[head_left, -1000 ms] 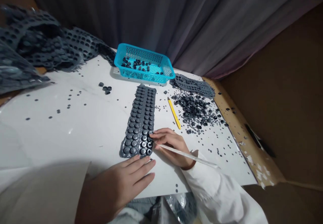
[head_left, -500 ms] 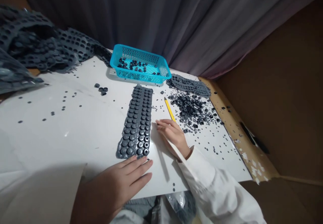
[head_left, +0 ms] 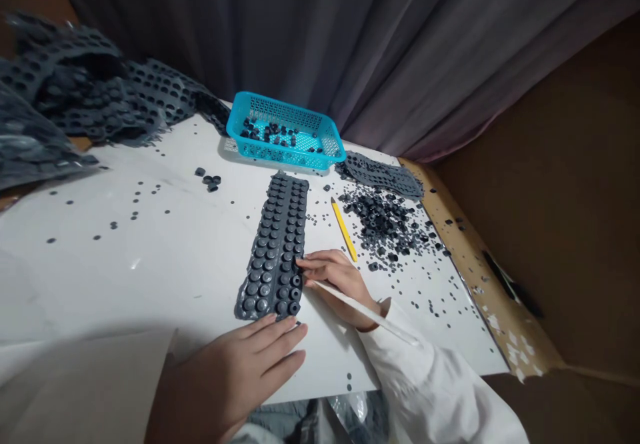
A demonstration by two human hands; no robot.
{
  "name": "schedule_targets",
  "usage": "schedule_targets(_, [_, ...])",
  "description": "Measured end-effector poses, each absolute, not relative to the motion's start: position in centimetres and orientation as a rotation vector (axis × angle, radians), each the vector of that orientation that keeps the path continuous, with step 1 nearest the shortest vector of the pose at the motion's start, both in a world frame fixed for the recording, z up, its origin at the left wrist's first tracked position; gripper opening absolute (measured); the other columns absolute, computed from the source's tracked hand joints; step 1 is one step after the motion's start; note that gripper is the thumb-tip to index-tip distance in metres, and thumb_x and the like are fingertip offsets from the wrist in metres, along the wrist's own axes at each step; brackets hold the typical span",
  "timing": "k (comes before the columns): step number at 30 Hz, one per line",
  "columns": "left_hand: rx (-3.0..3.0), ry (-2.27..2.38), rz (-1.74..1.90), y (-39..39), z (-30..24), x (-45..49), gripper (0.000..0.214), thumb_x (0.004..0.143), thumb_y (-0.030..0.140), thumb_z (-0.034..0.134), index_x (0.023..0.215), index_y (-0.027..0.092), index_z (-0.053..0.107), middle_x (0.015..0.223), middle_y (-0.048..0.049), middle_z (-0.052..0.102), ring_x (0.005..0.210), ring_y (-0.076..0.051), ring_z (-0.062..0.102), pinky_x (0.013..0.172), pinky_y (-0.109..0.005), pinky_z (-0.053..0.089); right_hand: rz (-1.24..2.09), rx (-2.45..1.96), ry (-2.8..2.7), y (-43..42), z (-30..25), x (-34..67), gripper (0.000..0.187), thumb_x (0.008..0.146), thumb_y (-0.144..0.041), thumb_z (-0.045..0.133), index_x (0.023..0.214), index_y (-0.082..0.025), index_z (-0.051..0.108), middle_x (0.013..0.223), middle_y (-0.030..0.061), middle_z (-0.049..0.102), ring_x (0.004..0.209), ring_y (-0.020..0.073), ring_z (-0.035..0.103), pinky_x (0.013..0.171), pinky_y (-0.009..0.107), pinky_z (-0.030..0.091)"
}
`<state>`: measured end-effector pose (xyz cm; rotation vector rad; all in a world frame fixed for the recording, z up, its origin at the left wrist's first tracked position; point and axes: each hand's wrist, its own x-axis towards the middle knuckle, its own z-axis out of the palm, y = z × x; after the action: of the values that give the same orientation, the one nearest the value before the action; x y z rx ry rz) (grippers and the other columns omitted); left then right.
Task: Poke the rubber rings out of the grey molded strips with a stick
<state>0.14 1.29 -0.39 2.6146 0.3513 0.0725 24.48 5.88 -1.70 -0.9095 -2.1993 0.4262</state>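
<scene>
A dark grey moulded rubber sheet (head_left: 275, 257) with rows of round raised studs lies lengthwise on the white table. My left hand (head_left: 245, 357) rests flat with its fingers stretched out, fingertips at the sheet's near edge. My right hand (head_left: 340, 284) is closed round a thin white stick-like tool (head_left: 370, 313), whose long end slants back over the wrist. Its fingertips are at the sheet's right edge, beside the studs with holes in their tops. The fingers hide the tool's working tip. Just beyond this hand lies a yellow pencil-like tool (head_left: 344, 229).
A blue plastic basket (head_left: 285, 157) with small black pieces stands at the back. Right of the sheet are a heap of black pieces and discs (head_left: 383, 221) and a folded perforated sheet (head_left: 385, 174). More perforated sheets (head_left: 160, 91) are piled at the back left, near a clear bag (head_left: 35, 137).
My right hand has moved from beside the sheet onto its right edge, bringing the white tool to the studs. My left hand stays at the near edge. The view has shifted slightly.
</scene>
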Motion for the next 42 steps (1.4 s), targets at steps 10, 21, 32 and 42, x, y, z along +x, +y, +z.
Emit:
schedule_targets(10, [2.568, 0.374, 0.078, 1.6, 0.3, 0.1, 0.064, 0.077, 0.010, 0.051, 0.140, 0.016, 0.040, 0.150, -0.0108, 0.034, 0.138, -0.025, 0.032, 0.114, -0.042, 0.027, 0.176, -1.174, -2.150, 6.9, -1.4, 24.7, 0.015, 0.092, -0.014, 0.050, 0.093, -0.019, 0.064, 0.108, 0.0116, 0.071, 0.102, 0.0218, 0.063, 0.085, 0.040, 0.055])
schedule_targets(21, [2.692, 0.417, 0.238, 1.1, 0.0, 0.0, 0.055, 0.081, 0.016, 0.053, 0.136, 0.014, 0.044, 0.147, -0.0106, 0.040, 0.135, -0.024, 0.038, 0.112, -0.039, 0.032, 0.691, -1.018, -2.012, 6.6, -1.2, 24.0, 0.003, 0.088, -0.023, 0.061, 0.086, -0.020, 0.062, 0.105, 0.0120, 0.072, 0.107, 0.0214, 0.061, 0.089, 0.039, 0.053])
schedule_targets(32, [2.673, 0.419, 0.229, 0.9, 0.0, 0.1, 0.058, 0.079, 0.011, 0.052, 0.137, 0.015, 0.043, 0.148, -0.0095, 0.038, 0.136, -0.024, 0.036, 0.113, -0.039, 0.030, -0.048, -0.825, -2.442, 8.9, -1.7, 25.0, 0.014, 0.094, -0.016, 0.050, 0.091, -0.019, 0.063, 0.112, 0.0099, 0.071, 0.089, 0.0203, 0.066, 0.073, 0.037, 0.053])
schedule_targets(42, [2.716, 0.343, 0.310, 1.4, -1.2, 0.2, 0.048, 0.086, 0.017, 0.053, 0.133, 0.014, 0.048, 0.144, -0.0116, 0.043, 0.130, -0.027, 0.045, 0.108, -0.039, 0.039, 0.667, -1.004, -2.000, 9.3, -0.9, 24.8, 0.006, 0.089, -0.024, 0.059, 0.086, -0.019, 0.061, 0.107, 0.0138, 0.071, 0.105, 0.0225, 0.065, 0.089, 0.040, 0.054])
